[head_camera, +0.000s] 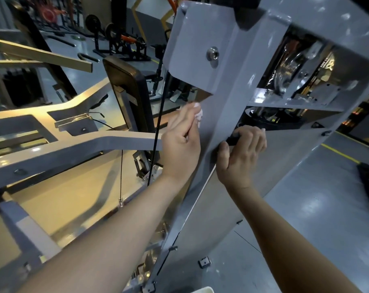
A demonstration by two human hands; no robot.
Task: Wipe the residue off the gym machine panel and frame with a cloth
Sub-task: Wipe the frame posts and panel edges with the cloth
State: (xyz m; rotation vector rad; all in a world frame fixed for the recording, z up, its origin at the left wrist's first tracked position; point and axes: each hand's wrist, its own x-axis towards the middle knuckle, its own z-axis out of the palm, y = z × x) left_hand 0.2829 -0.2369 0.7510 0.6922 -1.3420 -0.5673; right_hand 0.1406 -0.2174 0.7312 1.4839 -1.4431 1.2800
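A grey gym machine frame post (pixel 223 115) rises through the middle of the view, with a smooth grey panel (pixel 285 166) to its right. My left hand (pixel 181 142) grips a small white cloth (pixel 199 115), mostly hidden by the fingers, against the post's left face just below a bolted bracket plate (pixel 192 49). My right hand (pixel 241 154) has its fingers curled round a short black object (pixel 232 140) at the seam between post and panel; what that object is I cannot tell.
A black cable (pixel 158 123) hangs just left of my left hand. Grey frame arms (pixel 73 149) and a black seat pad (pixel 124 87) lie to the left. Pulleys and chrome parts show through the opening (pixel 302 66) above. A white container rim (pixel 200 289) sits at the bottom edge.
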